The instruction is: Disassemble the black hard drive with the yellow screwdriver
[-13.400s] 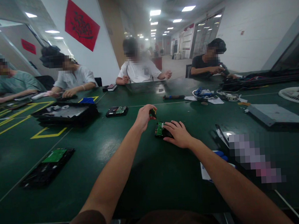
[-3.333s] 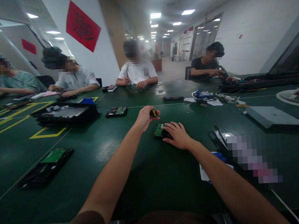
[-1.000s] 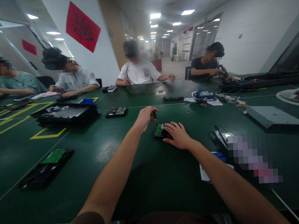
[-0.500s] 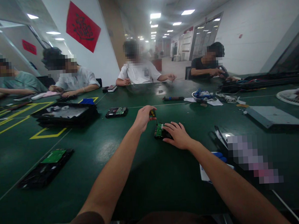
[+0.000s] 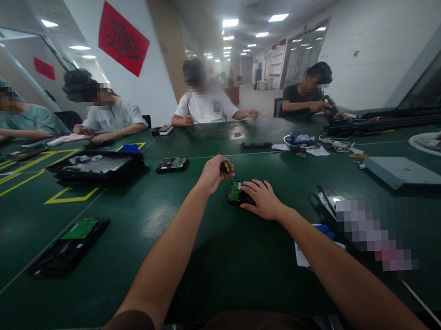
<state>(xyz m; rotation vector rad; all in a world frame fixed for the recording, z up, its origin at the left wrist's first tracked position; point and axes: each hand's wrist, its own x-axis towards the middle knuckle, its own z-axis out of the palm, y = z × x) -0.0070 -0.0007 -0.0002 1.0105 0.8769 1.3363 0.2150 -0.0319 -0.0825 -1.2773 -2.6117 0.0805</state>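
Green table (image 5: 197, 284) fills the lower frame. Hard drive (image 5: 238, 195) flat on it, just right of frame center. Left hand (image 5: 215, 173) clenched on yellow-black screwdriver (image 5: 225, 167), just above the drive's upper-left edge; can't tell tip contact. Right hand (image 5: 262, 199) unclenched, fingers spread over drive's right part.

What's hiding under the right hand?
The right hand rests on a black device with a green board. You can see its left end. Fingers and palm cover much of the rest, so what's there can't be seen.
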